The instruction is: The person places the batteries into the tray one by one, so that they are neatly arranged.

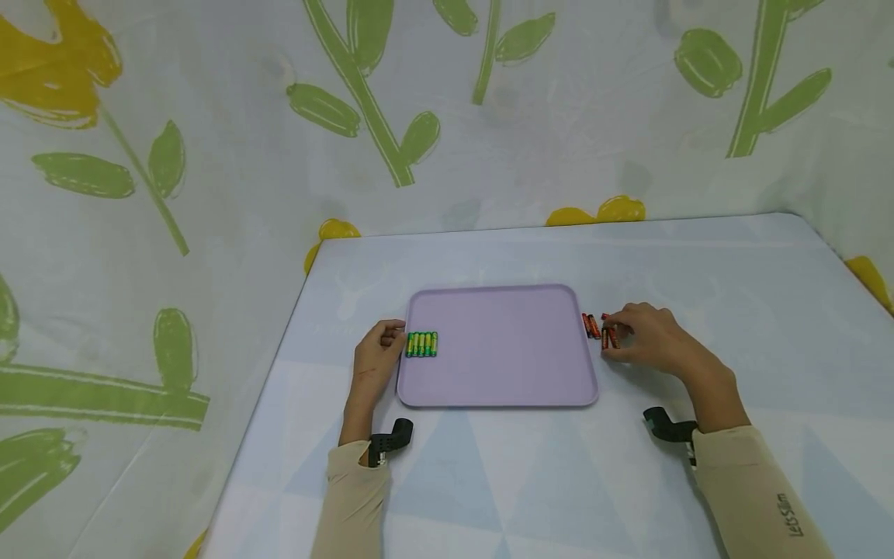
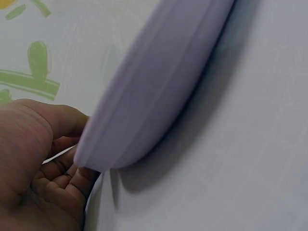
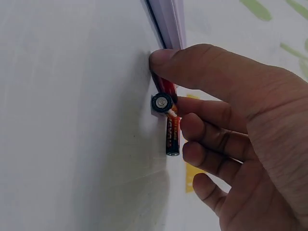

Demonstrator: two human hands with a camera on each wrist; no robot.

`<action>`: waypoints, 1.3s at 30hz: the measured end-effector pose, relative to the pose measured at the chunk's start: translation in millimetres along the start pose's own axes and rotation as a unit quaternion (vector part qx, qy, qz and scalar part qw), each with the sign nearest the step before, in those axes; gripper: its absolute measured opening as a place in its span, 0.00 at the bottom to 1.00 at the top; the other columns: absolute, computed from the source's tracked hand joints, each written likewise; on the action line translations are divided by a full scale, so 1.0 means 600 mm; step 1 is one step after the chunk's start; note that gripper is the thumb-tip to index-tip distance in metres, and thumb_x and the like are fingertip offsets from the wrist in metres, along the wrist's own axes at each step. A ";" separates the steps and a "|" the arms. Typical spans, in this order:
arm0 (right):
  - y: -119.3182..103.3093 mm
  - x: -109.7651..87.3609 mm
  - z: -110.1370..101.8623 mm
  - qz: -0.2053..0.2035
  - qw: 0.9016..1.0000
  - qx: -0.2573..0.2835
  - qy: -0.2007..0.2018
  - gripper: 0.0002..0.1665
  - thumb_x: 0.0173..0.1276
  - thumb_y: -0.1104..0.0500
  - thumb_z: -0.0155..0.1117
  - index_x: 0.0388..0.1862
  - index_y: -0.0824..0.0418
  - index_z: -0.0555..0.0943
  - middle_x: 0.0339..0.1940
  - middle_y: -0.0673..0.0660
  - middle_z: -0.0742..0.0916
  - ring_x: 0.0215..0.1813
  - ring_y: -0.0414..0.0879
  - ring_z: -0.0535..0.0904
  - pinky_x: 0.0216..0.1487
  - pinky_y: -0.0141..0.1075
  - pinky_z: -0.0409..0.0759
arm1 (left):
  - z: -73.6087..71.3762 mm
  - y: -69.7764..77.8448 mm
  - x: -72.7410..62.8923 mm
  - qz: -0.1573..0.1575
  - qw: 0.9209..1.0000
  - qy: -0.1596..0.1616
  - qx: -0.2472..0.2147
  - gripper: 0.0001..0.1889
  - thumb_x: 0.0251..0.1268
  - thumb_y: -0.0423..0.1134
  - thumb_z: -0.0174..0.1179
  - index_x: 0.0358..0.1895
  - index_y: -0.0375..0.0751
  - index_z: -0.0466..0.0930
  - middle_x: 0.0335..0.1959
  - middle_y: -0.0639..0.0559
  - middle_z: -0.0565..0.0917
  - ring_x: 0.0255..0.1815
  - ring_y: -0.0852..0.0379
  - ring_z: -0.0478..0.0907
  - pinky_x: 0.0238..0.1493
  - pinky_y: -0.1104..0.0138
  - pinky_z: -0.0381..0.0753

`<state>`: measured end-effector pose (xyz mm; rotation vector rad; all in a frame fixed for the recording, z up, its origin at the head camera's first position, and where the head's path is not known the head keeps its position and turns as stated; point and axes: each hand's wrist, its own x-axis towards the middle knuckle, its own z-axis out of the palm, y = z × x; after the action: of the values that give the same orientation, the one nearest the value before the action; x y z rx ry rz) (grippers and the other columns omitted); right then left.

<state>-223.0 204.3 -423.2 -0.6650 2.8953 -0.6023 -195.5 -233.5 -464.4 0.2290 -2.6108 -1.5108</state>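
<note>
My left hand [image 1: 377, 357] is at the left edge of a lilac tray [image 1: 503, 349], its thumb and curled fingers pinching the rim [image 2: 110, 115] in the left wrist view. On the tray's left side several green-and-yellow batteries [image 1: 422, 344] lie side by side in a row. Right of the tray, my right hand [image 1: 646, 335] has thumb and index finger around red-and-black batteries [image 1: 605, 338] on the table. The right wrist view shows the thumb and index finger pinching a red battery [image 3: 166, 86]; the fingers partly hide it. Another battery [image 3: 173, 137] lies beside the fingertips.
Two more red batteries [image 1: 590, 326] lie between the tray's right edge and my right hand. The tray rests on a pale table [image 1: 517, 481] with a triangle pattern. A white curtain [image 1: 230, 116] with green leaves and yellow flowers hangs behind and to the left.
</note>
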 end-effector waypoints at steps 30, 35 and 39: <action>-0.067 0.036 0.044 -0.103 0.986 0.087 0.093 0.17 0.59 0.56 0.78 0.45 0.59 0.85 0.29 0.53 0.77 0.35 0.46 0.69 0.35 0.38 0.67 | 0.001 -0.012 -0.006 -0.008 1.000 0.000 0.013 0.14 0.72 0.36 0.58 0.57 0.38 0.81 0.44 0.46 0.81 0.44 0.53 0.75 0.43 0.66 0.74; -0.085 0.048 0.052 -0.104 0.984 0.105 0.102 0.17 0.58 0.55 0.78 0.45 0.57 0.85 0.32 0.53 0.77 0.37 0.49 0.70 0.36 0.39 0.68 | 0.000 -0.016 -0.002 0.003 1.000 0.002 0.009 0.14 0.73 0.37 0.58 0.57 0.39 0.81 0.44 0.47 0.82 0.43 0.54 0.75 0.41 0.68 0.75; -0.100 0.056 0.057 -0.109 0.982 0.118 0.102 0.17 0.59 0.54 0.78 0.46 0.55 0.84 0.34 0.53 0.78 0.40 0.51 0.72 0.37 0.40 0.68 | 0.000 -0.020 0.000 0.003 1.000 0.002 0.007 0.14 0.73 0.37 0.58 0.57 0.39 0.81 0.44 0.47 0.82 0.42 0.54 0.75 0.40 0.68 0.75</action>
<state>-223.1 127.7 -430.7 -0.9411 2.8832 -1.0813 -194.7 -239.3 -474.7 0.2260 -2.6175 -1.4877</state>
